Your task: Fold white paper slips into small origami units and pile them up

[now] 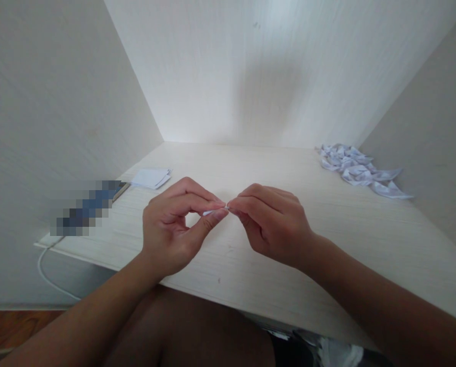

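Note:
Over the middle of the desk, my left hand (172, 224) and my right hand (275, 219) meet at the fingertips. Between the left thumb and fingers is a small folded strip of white paper (208, 212), its short end showing to the left. The right thumb and forefinger pinch the strip's other end. Most of the strip is hidden behind the fingers, so its full shape cannot be made out.
A few white paper sheets (150, 178) lie at the back left. Beside them, a blurred-out device (92, 206) leans by the left wall, with a white cable (40, 265) below. Several folded white paper pieces (355, 171) are heaped at the back right. Panels enclose the desk (250, 285).

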`<move>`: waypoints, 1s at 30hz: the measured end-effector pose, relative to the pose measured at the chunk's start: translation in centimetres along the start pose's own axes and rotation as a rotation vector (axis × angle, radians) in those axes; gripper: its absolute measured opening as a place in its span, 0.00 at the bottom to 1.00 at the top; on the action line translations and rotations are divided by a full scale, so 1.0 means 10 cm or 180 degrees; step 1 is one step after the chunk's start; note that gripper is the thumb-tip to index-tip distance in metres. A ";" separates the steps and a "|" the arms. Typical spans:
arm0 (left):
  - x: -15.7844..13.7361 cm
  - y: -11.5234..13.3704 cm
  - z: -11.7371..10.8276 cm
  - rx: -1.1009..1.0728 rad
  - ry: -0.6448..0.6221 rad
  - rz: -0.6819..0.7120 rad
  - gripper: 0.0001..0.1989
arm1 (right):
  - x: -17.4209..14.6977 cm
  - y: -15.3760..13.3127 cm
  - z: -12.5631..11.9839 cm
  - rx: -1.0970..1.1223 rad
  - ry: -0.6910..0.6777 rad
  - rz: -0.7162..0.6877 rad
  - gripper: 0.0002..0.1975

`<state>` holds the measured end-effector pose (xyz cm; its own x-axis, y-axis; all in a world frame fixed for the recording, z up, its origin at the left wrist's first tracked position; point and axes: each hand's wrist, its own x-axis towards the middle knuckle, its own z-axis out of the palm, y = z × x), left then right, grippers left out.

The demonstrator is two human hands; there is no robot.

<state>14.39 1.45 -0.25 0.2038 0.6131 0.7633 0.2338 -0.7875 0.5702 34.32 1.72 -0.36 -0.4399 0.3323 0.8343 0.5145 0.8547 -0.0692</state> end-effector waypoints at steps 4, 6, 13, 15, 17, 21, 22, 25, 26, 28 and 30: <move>0.03 0.01 -0.01 -0.0288 -0.0006 -0.0156 0.07 | -0.01 0.01 0.01 0.0002 0.0015 0.0000 0.08; 0.03 0.01 -0.02 -0.0408 0.0057 -0.0248 0.06 | -0.02 0.03 0.02 -0.0076 0.0055 0.0025 0.08; 0.02 0.00 -0.05 -0.0064 0.0336 -0.0193 0.08 | -0.05 0.07 0.02 -0.0284 0.0343 -0.0064 0.04; 0.02 0.00 -0.05 -0.0042 0.0297 -0.0086 0.08 | -0.06 0.07 0.01 -0.0303 0.0361 -0.0143 0.05; 0.02 0.01 -0.04 0.0017 0.0269 0.0007 0.08 | -0.07 0.07 0.01 -0.0298 0.0341 -0.0224 0.07; 0.01 0.05 -0.05 0.0169 0.0252 0.0126 0.08 | -0.10 0.07 0.01 -0.0259 0.0339 -0.0287 0.10; 0.00 0.06 -0.06 0.0184 0.0250 0.0166 0.08 | -0.10 0.07 0.02 -0.0244 0.0361 -0.0288 0.11; -0.02 0.08 -0.08 0.0249 0.0246 0.0318 0.10 | -0.10 0.04 0.02 -0.0198 0.0384 -0.0256 0.10; -0.02 0.09 -0.09 0.0293 0.0246 0.0372 0.10 | -0.09 0.03 0.02 -0.0169 0.0386 -0.0241 0.09; -0.02 0.11 -0.11 0.0393 0.0227 0.0429 0.10 | -0.08 -0.01 0.03 -0.0081 0.0348 -0.0180 0.08; -0.01 0.13 -0.11 0.0428 0.0185 0.0398 0.09 | -0.06 -0.04 0.03 0.0080 0.0299 -0.0069 0.06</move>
<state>13.65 0.33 0.73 0.1849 0.5033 0.8441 0.3359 -0.8395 0.4271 34.15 1.26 -1.04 -0.3793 0.2758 0.8832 0.4864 0.8714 -0.0633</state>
